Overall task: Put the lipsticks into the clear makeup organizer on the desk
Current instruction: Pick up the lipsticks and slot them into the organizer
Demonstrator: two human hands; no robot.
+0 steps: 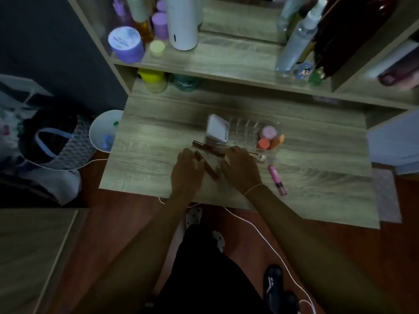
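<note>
**Two hands down among the lipsticks**

From the head camera, looking down: both bare arms reach forward over the wooden desk (158, 132). The left hand (187, 172) lies palm down near the front edge, with its fingers a little apart and pointing away from the person. A short brown lipstick (199, 155) pokes out just beside its fingertips. I cannot tell if the hand is holding it or only touching it.

The right hand (240, 169) is also palm down, a bit further in. Its fingers are bent over a long dark lipstick (207, 148) that lies across the desk, touching the front of the clear makeup organizer (243, 130). The picture is dark and blurry, so I cannot tell if the fingers grip it. A thin band sits around the right wrist.

Between the two hands, another brown lipstick (211, 170) lies slanted on the desk. A shiny clear tube (258, 156) sticks out from under the right fingers, next to the organizer. A pink lipstick (277, 180) lies by itself on the desk, to the right of the right wrist.

The organizer stands in the middle of the desk. A white compact (218, 130) leans in its left part. Round pink and orange sponges (268, 138) fill its right part. The slots in the middle look bare.

A shelf (226, 62) behind the desk holds bottles and jars.
</note>
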